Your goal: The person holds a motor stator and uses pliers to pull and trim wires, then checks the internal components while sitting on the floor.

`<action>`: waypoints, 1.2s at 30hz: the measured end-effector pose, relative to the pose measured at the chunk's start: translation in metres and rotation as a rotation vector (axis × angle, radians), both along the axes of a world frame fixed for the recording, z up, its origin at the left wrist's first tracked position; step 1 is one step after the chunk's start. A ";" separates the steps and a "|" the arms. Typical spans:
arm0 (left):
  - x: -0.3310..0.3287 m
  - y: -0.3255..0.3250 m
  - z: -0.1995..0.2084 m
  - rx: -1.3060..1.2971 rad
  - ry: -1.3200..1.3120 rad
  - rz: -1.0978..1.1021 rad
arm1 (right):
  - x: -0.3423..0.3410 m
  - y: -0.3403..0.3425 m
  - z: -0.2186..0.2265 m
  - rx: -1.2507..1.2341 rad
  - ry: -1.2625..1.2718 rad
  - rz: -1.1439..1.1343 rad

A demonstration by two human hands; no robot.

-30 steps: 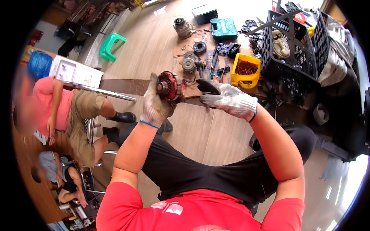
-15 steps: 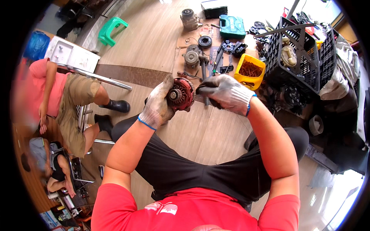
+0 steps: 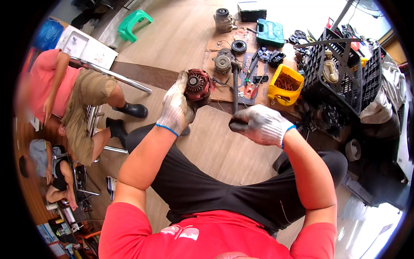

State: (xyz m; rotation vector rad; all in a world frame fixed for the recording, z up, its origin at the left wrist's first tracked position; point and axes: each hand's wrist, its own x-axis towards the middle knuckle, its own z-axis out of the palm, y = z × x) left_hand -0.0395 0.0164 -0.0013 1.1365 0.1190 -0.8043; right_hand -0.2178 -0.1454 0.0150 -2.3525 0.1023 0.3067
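My gloved left hand [image 3: 176, 105] is closed round an alternator core [image 3: 198, 84], a round part with reddish copper windings and a shaft at its centre. Its wound face points up, held above the floor. To the right, my gloved right hand [image 3: 263, 125] has its fingers curled together, dark and soiled at the tips. Anything inside those fingers is hidden. Just past them is the handle end of a hammer [image 3: 236, 88], whose head lies on the cardboard [image 3: 211, 47]; whether my fingers touch the handle I cannot tell.
On the cardboard are an alternator housing [image 3: 223, 63], a black pulley ring [image 3: 239, 46], a teal tool case [image 3: 270, 32] and a yellow container [image 3: 285, 85] of rusty pieces. Black crates [image 3: 334, 82] stand right. A seated person [image 3: 64, 86] and a green stool [image 3: 133, 25] are left.
My right hand has moved away from the alternator core, down and to the right. My left hand has tilted the core and raised it slightly. The view has shifted a little.
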 end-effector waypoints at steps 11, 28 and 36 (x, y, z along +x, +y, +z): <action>-0.001 0.010 0.013 -0.097 0.050 -0.169 | 0.008 -0.043 -0.055 -0.448 0.092 -0.369; 0.003 0.016 0.028 0.724 -0.849 -0.334 | -0.029 -0.045 0.020 -0.715 -0.274 -0.578; 0.007 0.019 0.048 0.632 -1.026 -0.752 | -0.041 -0.058 0.015 -0.734 -0.317 -0.676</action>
